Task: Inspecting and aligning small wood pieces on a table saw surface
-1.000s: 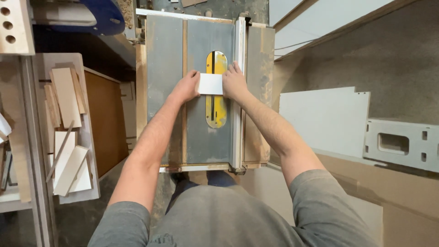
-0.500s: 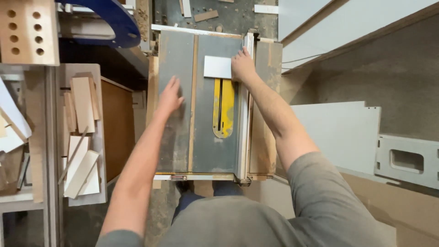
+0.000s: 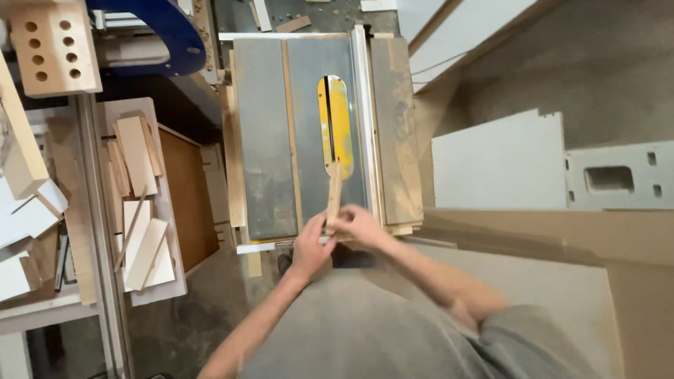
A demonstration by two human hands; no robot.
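A table saw (image 3: 267, 140) with a grey top and a yellow blade insert (image 3: 335, 123) stands in front of me. Both my hands are at its near edge. My left hand (image 3: 309, 245) and my right hand (image 3: 359, 226) grip a narrow wooden strip (image 3: 334, 188) held on edge, pointing away from me toward the yellow insert. The strip's near end is hidden in my fingers. A light rip fence (image 3: 367, 119) runs along the saw top just right of the strip.
Left of the saw, a tray (image 3: 168, 281) holds several wood offcuts. A drilled wooden block (image 3: 53, 45) and a blue machine part (image 3: 168, 35) are at the upper left. White panels (image 3: 498, 161) and brown boards (image 3: 547, 238) lie to the right.
The white piece that my hands pushed across the saw top is gone from view. Both hands pulled back to the near edge and now hold a wooden strip. The view shifted.
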